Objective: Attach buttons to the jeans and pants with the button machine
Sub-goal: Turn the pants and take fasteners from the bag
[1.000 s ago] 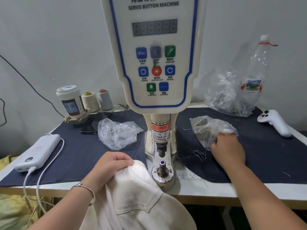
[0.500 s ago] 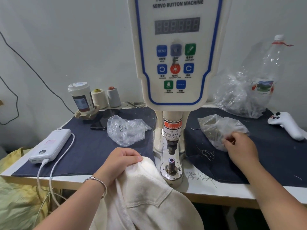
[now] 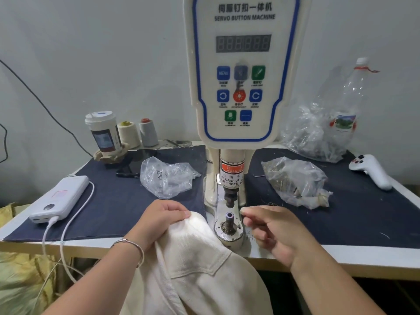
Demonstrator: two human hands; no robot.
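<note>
Pants (image 3: 200,269) in cream fabric hang over the near edge of the surface (image 3: 341,255), bunched just left of the button machine (image 3: 241,87), and the left hand (image 3: 159,220) grips the cloth tight. Right hand (image 3: 276,233) hovers beside the lower die (image 3: 229,218), fingertips (image 3: 246,212) pinching something tiny — too small to tell what.

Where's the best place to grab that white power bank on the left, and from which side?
Judging by its pose, pinch the power bank across its two long edges near the middle, coming from above. It lies flat on the dark cloth, and the cable occupies its near end.
</note>
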